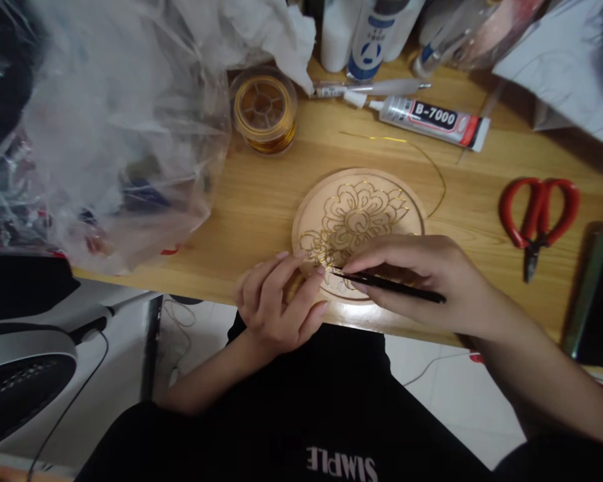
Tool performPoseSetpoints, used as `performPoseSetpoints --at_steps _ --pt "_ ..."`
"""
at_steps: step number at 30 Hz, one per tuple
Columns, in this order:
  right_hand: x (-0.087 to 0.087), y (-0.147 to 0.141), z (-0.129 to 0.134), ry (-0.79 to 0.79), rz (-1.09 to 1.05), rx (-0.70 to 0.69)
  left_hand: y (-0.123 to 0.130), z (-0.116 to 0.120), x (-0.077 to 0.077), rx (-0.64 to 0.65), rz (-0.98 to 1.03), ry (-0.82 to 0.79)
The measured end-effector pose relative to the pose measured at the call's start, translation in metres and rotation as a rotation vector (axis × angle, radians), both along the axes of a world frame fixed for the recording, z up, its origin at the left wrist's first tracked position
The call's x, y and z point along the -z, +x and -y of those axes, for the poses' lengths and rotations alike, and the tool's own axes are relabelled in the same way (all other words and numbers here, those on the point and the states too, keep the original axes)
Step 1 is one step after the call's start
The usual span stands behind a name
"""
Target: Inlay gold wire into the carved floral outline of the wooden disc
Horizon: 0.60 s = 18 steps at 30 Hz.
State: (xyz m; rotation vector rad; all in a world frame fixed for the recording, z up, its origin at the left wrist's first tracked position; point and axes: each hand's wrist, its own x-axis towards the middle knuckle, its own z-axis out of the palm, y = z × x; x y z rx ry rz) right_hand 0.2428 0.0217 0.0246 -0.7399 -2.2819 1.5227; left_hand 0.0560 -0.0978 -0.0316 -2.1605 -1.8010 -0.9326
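Observation:
A round wooden board (309, 204) lies near the table's front edge, bearing a flower pattern (362, 217) outlined in thin gold wire. My right hand (422, 278) is closed around slim black tweezers (402, 286), whose tips point left at the lower part of the pattern. On the board's lower-left rim rests my left hand (281, 301), its fingers apart and its index fingertip close to the tweezer tips. Whether a tiny piece of wire sits between the tips is too small to tell. My right hand covers the board's lower-right part.
A spool of gold wire (264, 110), a B-7000 glue tube (429, 120), a pen (372, 88) and a loose gold wire (435, 164) lie behind the board. Red-handled pliers (537, 214) and a dark phone-like object (597, 294) are right. A plastic bag (130, 134) fills the left.

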Motion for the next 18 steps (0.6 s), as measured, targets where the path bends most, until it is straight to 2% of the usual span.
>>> performPoseSetpoints --at_steps 18 --pt "0.0074 -0.0065 0.0069 0.138 0.010 0.083 -0.0007 -0.0002 -0.0015 0.015 -0.026 0.000"
